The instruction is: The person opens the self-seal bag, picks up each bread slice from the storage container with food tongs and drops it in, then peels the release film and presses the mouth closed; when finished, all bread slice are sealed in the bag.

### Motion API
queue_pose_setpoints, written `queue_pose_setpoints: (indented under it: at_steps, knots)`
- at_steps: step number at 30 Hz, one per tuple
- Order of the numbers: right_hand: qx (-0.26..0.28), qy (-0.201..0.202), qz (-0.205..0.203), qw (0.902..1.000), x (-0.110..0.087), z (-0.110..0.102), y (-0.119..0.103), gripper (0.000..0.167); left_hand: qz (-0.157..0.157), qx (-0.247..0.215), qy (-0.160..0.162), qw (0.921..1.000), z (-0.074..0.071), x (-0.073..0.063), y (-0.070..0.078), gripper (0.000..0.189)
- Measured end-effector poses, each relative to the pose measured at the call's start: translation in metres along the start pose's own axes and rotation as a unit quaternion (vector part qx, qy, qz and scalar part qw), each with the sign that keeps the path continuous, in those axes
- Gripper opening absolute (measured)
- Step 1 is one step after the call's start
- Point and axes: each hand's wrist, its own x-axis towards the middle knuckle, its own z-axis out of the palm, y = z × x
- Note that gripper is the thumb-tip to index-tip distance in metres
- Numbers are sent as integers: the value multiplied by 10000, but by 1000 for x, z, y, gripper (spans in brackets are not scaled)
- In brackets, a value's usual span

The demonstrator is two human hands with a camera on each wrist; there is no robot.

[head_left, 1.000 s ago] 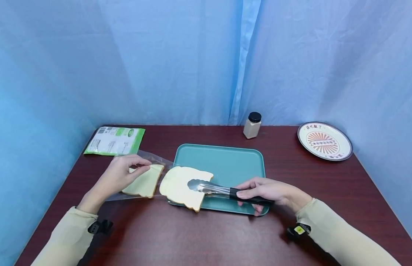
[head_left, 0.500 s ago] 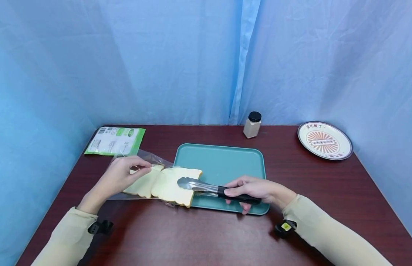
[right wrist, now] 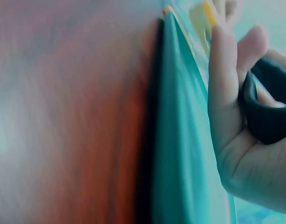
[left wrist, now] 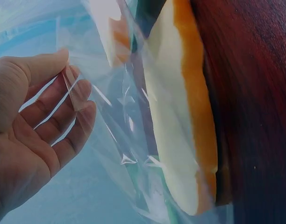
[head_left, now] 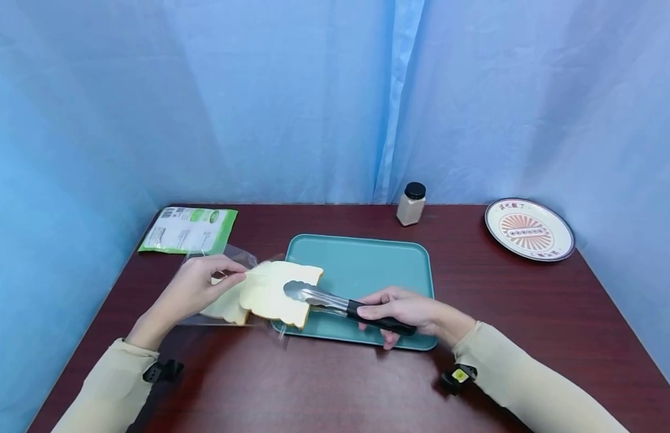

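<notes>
My left hand [head_left: 210,279] pinches the edge of a clear plastic bag [left wrist: 122,105] between thumb and fingertips. Inside the bag a bread slice [left wrist: 173,116] lies on the table, partly covered by the hand in the head view. My right hand [head_left: 402,313] grips the black handle of metal tongs [head_left: 324,297]. The tongs' scalloped tips clasp a second bread slice [head_left: 270,294], held at the bag's mouth. That slice overlaps the first one and the left end of the teal tray [head_left: 375,258]. The tongs' lower arm is mostly hidden.
Behind the bag lies a white and green packet [head_left: 189,230]. A jar with a black lid [head_left: 411,204] stands beyond the tray. At the back right is a patterned plate [head_left: 530,230]. Blue curtains [head_left: 281,102] surround the dark wooden table [head_left: 335,385].
The right hand and tongs have moved left, carrying the second slice from over the tray to overlap the slice in the bag. My left hand has stayed almost still.
</notes>
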Motion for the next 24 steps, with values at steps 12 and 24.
queue_pose_setpoints:
  at_steps: [12, 24]
  knots:
    - [-135, 62, 79, 9999, 24, 21, -3, 44, 43, -131, -22, 9999, 5, 0, 2, 15]
    - [-506, 90, 158, 9986, 36, 23, -13, 41, 361, -152, 132, 9991, 2, 1, 5, 12]
